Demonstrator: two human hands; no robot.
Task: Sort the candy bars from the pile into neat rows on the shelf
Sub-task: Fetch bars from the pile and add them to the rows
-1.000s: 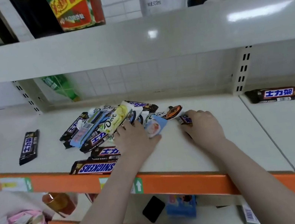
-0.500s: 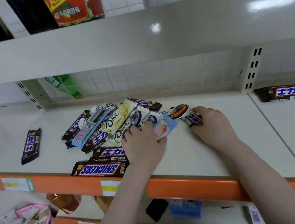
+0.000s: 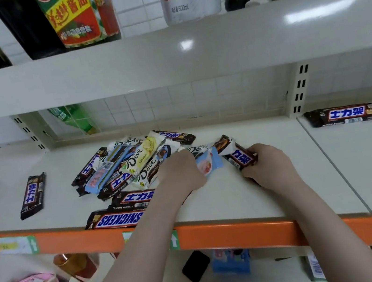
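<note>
The right hand [image 3: 270, 166] is gripping one brown Snickers bar [image 3: 240, 155] at the right edge of the pile [image 3: 133, 171] on the shelf [image 3: 250, 194], fingers curled around the near end of the wrapper. That bar is lying diagonally, its long axis running from the hand up and to the left toward the back of the shelf, far end touching a white wrapper with an orange picture [image 3: 224, 145]. The left hand [image 3: 180, 173] is sitting just beside it to the left, knuckles up and fingers bent down onto the pile, touching a pale blue wrapper [image 3: 211, 163]; whether it is actually pinching anything cannot be told, since the fingertips are hidden under the hand. The right hand is the nearer one to the gripped bar, so the coming move probably belongs to it. A sorted Snickers bar [image 3: 346, 115] is lying well apart to the right on the next shelf panel, long axis running left to right along the back. The gripped bar will therefore likely need carrying rightward and turning until parallel with that one. Another lone Snickers bar [image 3: 32, 196] is lying well left of the pile, pointing roughly front to back.
</note>
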